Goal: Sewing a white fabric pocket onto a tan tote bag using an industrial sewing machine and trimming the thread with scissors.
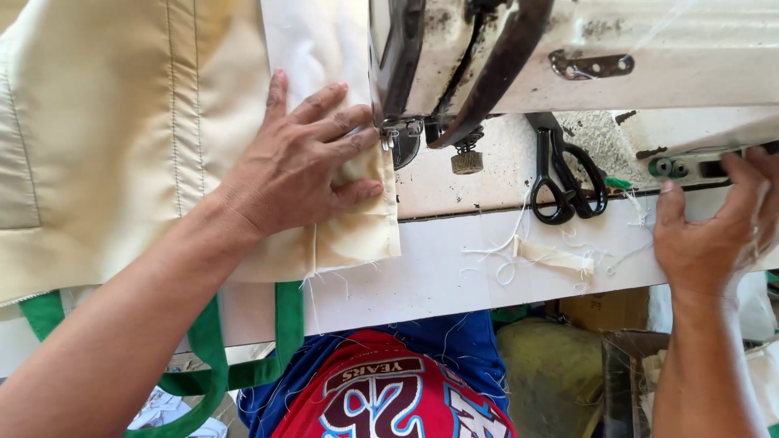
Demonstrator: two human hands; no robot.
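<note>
My left hand (pixel 304 158) lies flat, fingers spread, on cream fabric (pixel 122 138), pressing its folded edge right beside the presser foot (pixel 398 134) of a worn white sewing machine (pixel 584 49). A green strap (pixel 207 353) hangs from the fabric below the table edge. My right hand (pixel 718 231) reaches to the machine's right end, fingers curled around a part at the base near a green knob (pixel 669 168); what it grips is hidden.
Black scissors (pixel 564 182) lie on the white table (pixel 454 268) under the machine arm. Loose threads and a small cream fabric scrap (pixel 556 255) sit near the front edge. Below the table are my red and blue shirt, a cardboard box and a yellowish bundle.
</note>
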